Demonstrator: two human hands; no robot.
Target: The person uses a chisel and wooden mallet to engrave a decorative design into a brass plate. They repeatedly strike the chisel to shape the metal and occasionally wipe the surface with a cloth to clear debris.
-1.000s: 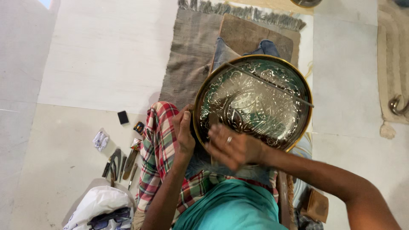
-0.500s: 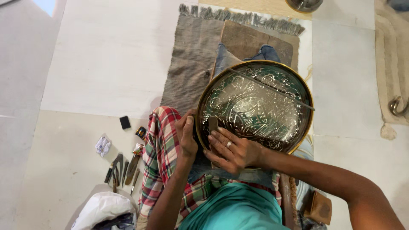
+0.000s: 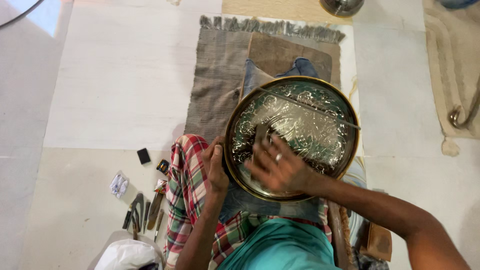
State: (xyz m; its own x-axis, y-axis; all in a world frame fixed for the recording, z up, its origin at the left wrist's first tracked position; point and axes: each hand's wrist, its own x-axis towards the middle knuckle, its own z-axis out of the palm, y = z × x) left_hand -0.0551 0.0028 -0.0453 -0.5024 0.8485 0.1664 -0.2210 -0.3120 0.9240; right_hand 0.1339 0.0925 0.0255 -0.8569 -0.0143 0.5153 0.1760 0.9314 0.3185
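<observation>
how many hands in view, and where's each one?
2. Left hand grips the left rim of the round engraved metal tray. Right hand, blurred and wearing a ring, lies on the tray's lower face. No other person's hands show.

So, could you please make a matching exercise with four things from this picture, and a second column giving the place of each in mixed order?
Things:
1. left hand
2. right hand
3. small black block
4. metal tools

Places:
A. on the pale floor, apart from the tools
B. over the engraved face of the round tray
C. in a row on the floor beside the checked cloth
D. on the tray's left rim

Pairs: 1-D, 2-B, 3-A, 4-C
</observation>
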